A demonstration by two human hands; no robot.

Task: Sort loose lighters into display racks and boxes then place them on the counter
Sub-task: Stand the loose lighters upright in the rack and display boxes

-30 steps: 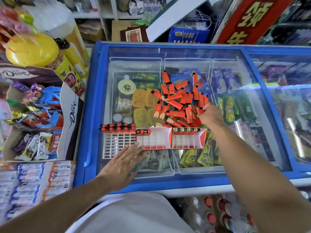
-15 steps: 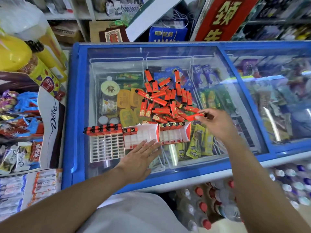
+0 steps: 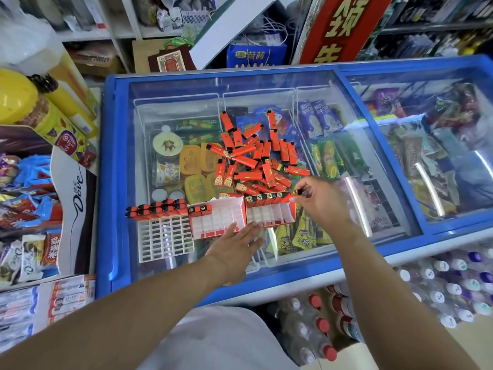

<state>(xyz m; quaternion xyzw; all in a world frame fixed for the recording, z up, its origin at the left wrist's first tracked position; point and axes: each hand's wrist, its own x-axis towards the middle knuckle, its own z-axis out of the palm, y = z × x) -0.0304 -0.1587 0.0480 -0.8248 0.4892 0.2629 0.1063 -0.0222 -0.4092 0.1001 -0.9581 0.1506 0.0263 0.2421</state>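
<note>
Head view shows my right hand (image 3: 324, 202) has carried a lighter (image 3: 292, 194) from the loose pile (image 3: 256, 158) to the right box (image 3: 270, 212) at frame centre, pinching it over the top row, while my left hand (image 3: 234, 248) lies flat bracing the boxes.

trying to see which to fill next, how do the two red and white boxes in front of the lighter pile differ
The right box has a full back row of about five lighters, and the right hand holds one more at its far right corner. The left box holds only about two, at its back left. The left hand lies flat against the left box's front edge. Both sit on the freezer lid with most slots empty.
</note>
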